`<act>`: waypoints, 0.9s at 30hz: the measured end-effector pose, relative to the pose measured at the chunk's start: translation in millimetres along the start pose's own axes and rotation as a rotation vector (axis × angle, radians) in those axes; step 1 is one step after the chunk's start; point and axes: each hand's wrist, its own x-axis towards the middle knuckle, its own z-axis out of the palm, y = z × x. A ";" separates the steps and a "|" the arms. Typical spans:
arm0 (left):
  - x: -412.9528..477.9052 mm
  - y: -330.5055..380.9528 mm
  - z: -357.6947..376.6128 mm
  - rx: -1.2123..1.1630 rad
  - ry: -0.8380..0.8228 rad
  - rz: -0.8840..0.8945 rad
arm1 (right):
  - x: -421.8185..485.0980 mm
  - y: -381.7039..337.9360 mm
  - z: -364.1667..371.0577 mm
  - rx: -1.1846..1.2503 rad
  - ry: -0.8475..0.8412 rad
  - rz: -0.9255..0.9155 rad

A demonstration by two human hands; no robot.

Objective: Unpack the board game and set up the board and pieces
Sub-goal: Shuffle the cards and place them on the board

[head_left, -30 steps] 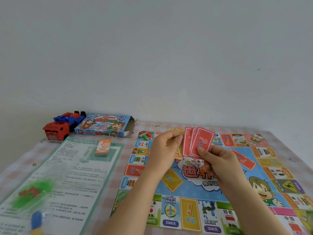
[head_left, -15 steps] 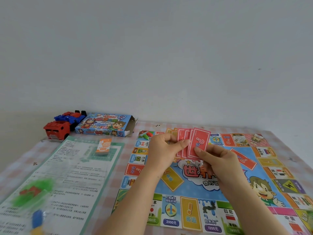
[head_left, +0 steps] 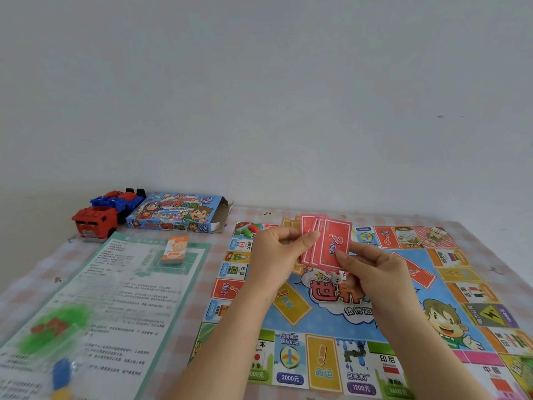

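Left hand pinches a fan of red chance cards above the unfolded board, thumb on their faces; right hand nips the front card's lower corner — best to square them into one stack, then lay it on the board's red slot just beside
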 end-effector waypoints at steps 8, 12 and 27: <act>2.4 -4.0 1.2 0.081 -0.048 0.062 | -2.2 0.4 5.8 -0.257 0.040 -0.216; 2.3 -5.9 3.2 0.190 -0.105 0.108 | -0.4 1.3 1.8 -0.257 0.070 -0.212; 2.0 -11.8 -1.6 0.506 -0.013 0.224 | -0.6 -1.0 -0.7 -0.337 0.030 -0.222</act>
